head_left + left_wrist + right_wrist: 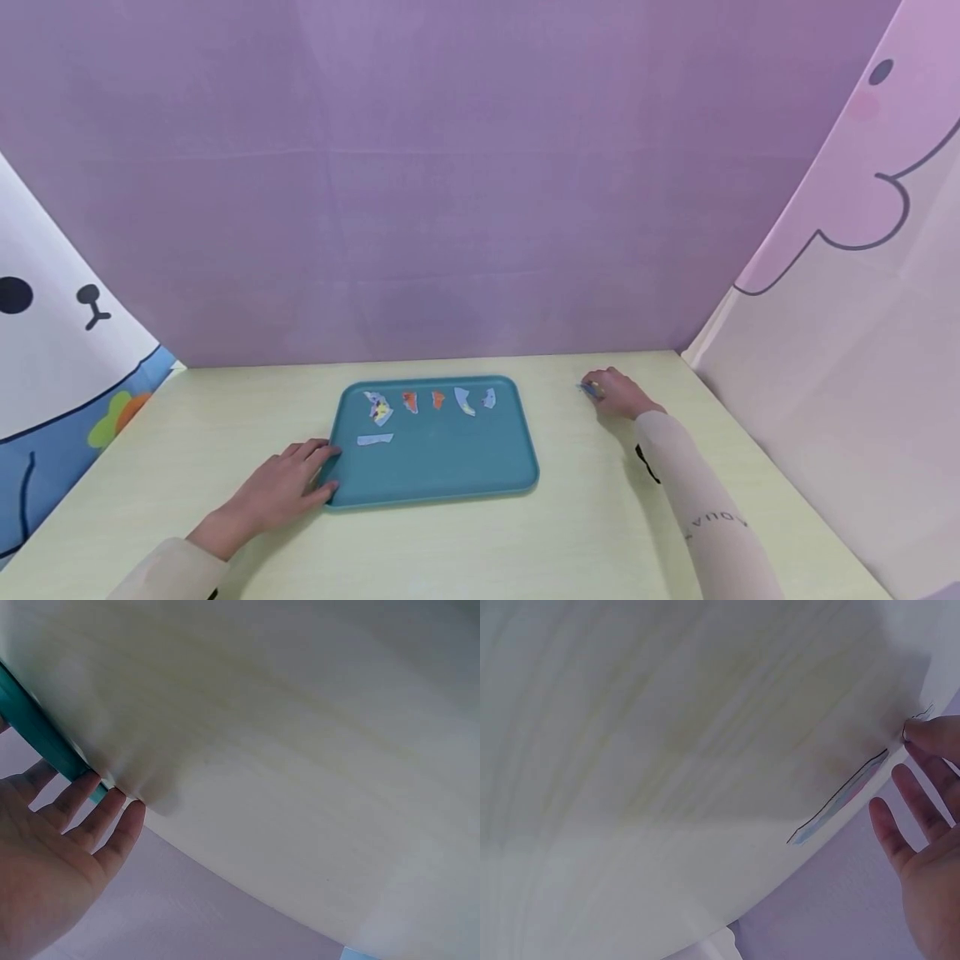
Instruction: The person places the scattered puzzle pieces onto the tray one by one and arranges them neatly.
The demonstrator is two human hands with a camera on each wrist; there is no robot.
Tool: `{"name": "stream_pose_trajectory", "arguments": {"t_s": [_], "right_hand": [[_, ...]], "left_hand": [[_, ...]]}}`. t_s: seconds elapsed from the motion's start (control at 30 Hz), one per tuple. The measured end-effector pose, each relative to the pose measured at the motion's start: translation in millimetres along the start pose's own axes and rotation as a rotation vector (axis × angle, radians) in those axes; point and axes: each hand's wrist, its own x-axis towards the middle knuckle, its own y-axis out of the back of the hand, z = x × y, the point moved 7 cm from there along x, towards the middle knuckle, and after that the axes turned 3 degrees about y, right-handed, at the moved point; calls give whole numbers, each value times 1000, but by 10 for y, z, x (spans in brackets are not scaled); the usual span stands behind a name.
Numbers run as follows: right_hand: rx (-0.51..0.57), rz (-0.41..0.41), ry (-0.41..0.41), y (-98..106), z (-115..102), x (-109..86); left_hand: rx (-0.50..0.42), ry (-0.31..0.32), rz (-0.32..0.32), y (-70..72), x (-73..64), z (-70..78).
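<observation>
A teal tray [450, 462] lies on the table with several torn-edged paper pieces on it. Along its far side runs a row with a patterned piece [381, 410], orange pieces [410, 402] and pale bluish ones [464, 402]; a pale strip [375, 439] lies below. My left hand [281, 487] rests its fingertips and thumb against the tray's left rim. Right of the tray, my right hand [615, 393] pinches a small paper piece [924, 712] between thumb and forefinger, low at the tabletop. Another coloured paper piece [840, 799] lies beside those fingers.
The pale wood-grain table [420, 550] reaches back to a purple cloth wall [480, 208]. Printed cloths with cartoon figures hang at the left [52, 350] and right [847, 333], close along the table's sides.
</observation>
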Motion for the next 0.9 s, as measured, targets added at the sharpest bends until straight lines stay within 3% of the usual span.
{"name": "stream_pose_trajectory", "arguments": {"t_s": [0.47, 0.9], "right_hand": [[-28, 36, 42, 6, -43, 1], [-8, 39, 21, 38, -46, -33]], "left_hand": [[5, 8, -10, -7, 4, 1], [3, 13, -6, 21, -7, 22]]}}
